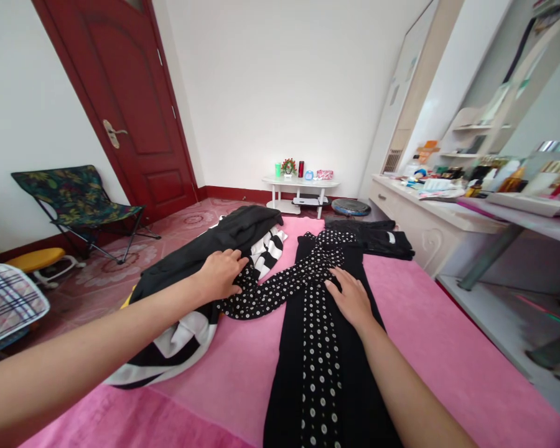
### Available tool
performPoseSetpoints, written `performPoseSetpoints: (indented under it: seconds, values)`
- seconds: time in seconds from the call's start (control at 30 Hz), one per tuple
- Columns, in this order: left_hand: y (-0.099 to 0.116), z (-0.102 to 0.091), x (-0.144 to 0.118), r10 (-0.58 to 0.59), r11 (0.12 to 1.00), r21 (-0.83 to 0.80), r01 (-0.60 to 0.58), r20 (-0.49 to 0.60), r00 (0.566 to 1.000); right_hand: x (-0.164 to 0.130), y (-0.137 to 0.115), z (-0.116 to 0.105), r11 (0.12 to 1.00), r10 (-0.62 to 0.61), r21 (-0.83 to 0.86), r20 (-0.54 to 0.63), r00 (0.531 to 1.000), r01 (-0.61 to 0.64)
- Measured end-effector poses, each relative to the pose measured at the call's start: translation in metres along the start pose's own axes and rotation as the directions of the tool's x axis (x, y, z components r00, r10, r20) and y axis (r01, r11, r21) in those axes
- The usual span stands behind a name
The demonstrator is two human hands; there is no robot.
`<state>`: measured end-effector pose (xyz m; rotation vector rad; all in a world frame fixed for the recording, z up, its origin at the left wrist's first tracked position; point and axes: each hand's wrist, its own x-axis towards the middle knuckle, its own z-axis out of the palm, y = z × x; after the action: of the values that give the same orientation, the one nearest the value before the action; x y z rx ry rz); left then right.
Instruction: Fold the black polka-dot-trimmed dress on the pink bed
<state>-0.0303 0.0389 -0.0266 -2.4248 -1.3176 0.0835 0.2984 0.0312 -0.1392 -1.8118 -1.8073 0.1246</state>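
A long black dress point(284, 386) lies on the pink bedspread, with a white-dotted black sleeve point(323, 367) running straight down its middle. The other dotted sleeve point(273, 292) stretches out to the left. At that sleeve's far end is my left hand point(223, 274), its fingers curled over the fabric beside the clothes pile. My right hand point(352, 298) rests palm down on the dress near the upper part of the straight sleeve, fingers extended and holding nothing. Dark cloth and black-and-white garments make up the pile point(186, 261) to the left.
Folded black clothing point(387, 242) lies at the bed's far right. A cluttered dressing table point(415, 208) stands along the right side. Beyond the bed is a small white table point(301, 183). A folding chair point(81, 199) and a yellow stool point(36, 259) are at left.
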Motion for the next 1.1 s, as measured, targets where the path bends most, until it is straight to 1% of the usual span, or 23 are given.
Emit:
performPoseSetpoints:
  seconds: [0.13, 0.2, 0.23, 0.27, 0.33, 0.37, 0.43, 0.47, 0.5, 0.53, 0.57, 0.6, 0.63, 0.67, 0.7, 0.73, 0.77, 0.8, 0.87, 0.93, 0.97, 1.03, 1.1]
  values:
    - [-0.005, 0.006, 0.01, -0.059, 0.998, 0.037, 0.054, 0.158, 0.986, 0.001, 0.001, 0.0, 1.0, -0.013, 0.0, -0.01, 1.0, 0.013]
    - [-0.01, 0.005, 0.016, -0.106, 0.994, -0.014, 0.112, 0.221, 0.97, 0.001, 0.002, 0.0, 1.0, -0.018, 0.002, -0.016, 1.0, 0.018]
    - [-0.015, 0.003, 0.019, -0.135, 0.985, -0.075, 0.155, 0.22, 0.966, 0.001, 0.002, 0.0, 1.0, -0.021, 0.005, -0.019, 1.0, 0.021]
    - [-0.02, 0.001, 0.022, -0.173, 0.964, -0.167, 0.205, 0.188, 0.967, 0.001, 0.002, 0.0, 1.0, -0.024, 0.01, -0.023, 0.999, 0.024]
    - [-0.035, -0.005, 0.027, -0.302, 0.856, -0.431, 0.287, 0.035, 0.953, 0.0, 0.002, -0.001, 0.999, -0.03, 0.027, -0.034, 0.999, 0.031]
    - [-0.043, -0.008, 0.029, -0.396, 0.769, -0.568, 0.293, -0.063, 0.916, 0.0, 0.002, -0.001, 0.999, -0.031, 0.037, -0.04, 0.999, 0.033]
    - [-0.059, -0.015, 0.03, -0.577, 0.605, -0.757, 0.247, -0.203, 0.791, 0.0, 0.003, -0.001, 0.998, -0.024, 0.055, -0.05, 0.998, 0.026]
    - [-0.065, -0.019, 0.029, -0.639, 0.56, -0.795, 0.233, -0.236, 0.732, 0.0, 0.003, -0.001, 0.998, -0.011, 0.06, -0.057, 0.998, 0.015]
    - [-0.071, -0.022, 0.027, -0.678, 0.549, -0.798, 0.249, -0.251, 0.691, 0.0, 0.004, -0.002, 0.998, 0.003, 0.064, -0.064, 0.998, 0.001]
    - [-0.075, -0.025, 0.025, -0.695, 0.567, -0.767, 0.3, -0.25, 0.675, 0.0, 0.004, -0.002, 0.998, 0.018, 0.066, -0.072, 0.997, -0.014]
    - [-0.077, -0.027, 0.021, -0.696, 0.602, -0.703, 0.377, -0.232, 0.68, 0.0, 0.004, -0.002, 0.997, 0.029, 0.067, -0.08, 0.996, -0.024]
    - [-0.079, -0.029, 0.017, -0.685, 0.647, -0.609, 0.46, -0.199, 0.701, 0.0, 0.005, -0.001, 0.997, 0.033, 0.069, -0.086, 0.996, -0.027]
    - [-0.08, -0.029, 0.013, -0.66, 0.697, -0.494, 0.521, -0.156, 0.735, 0.0, 0.005, -0.001, 0.997, 0.029, 0.07, -0.09, 0.996, -0.023]
    - [-0.079, -0.029, 0.009, -0.618, 0.751, -0.374, 0.544, -0.11, 0.779, 0.0, 0.005, -0.001, 0.997, 0.021, 0.071, -0.09, 0.996, -0.015]
    - [-0.078, -0.028, 0.005, -0.567, 0.804, -0.265, 0.533, -0.07, 0.821, 0.0, 0.005, -0.001, 0.998, 0.012, 0.07, -0.091, 0.996, -0.006]
    - [-0.075, -0.027, 0.002, -0.516, 0.848, -0.176, 0.5, -0.054, 0.855, 0.0, 0.005, 0.0, 0.998, 0.005, 0.07, -0.091, 0.996, 0.001]
    - [-0.072, -0.026, 0.0, -0.47, 0.88, -0.109, 0.461, -0.075, 0.879, 0.0, 0.005, 0.0, 0.998, 0.0, 0.07, -0.092, 0.996, 0.006]
    - [-0.068, -0.026, -0.002, -0.433, 0.901, -0.062, 0.429, -0.133, 0.891, 0.0, 0.006, 0.0, 0.997, -0.003, 0.071, -0.095, 0.996, 0.01]
    - [-0.057, -0.025, 0.0, -0.365, 0.927, -0.019, 0.376, -0.288, 0.885, 0.0, 0.006, 0.001, 0.997, -0.009, 0.075, -0.097, 0.995, 0.016]
    - [-0.042, -0.023, 0.007, -0.259, 0.963, -0.024, 0.27, -0.369, 0.893, 0.001, 0.007, 0.001, 0.996, -0.017, 0.08, -0.097, 0.995, 0.024]
    - [-0.035, -0.021, 0.012, -0.197, 0.979, -0.033, 0.199, -0.361, 0.911, 0.001, 0.007, 0.001, 0.996, -0.019, 0.083, -0.097, 0.995, 0.027]
    - [-0.021, -0.013, 0.024, -0.088, 0.996, -0.056, 0.075, -0.277, 0.957, 0.001, 0.008, 0.001, 0.996, -0.018, 0.09, -0.097, 0.995, 0.027]
    - [-0.01, -0.001, 0.035, -0.031, 0.998, -0.065, 0.02, -0.167, 0.985, 0.001, 0.009, 0.001, 0.995, -0.013, 0.097, -0.096, 0.995, 0.022]
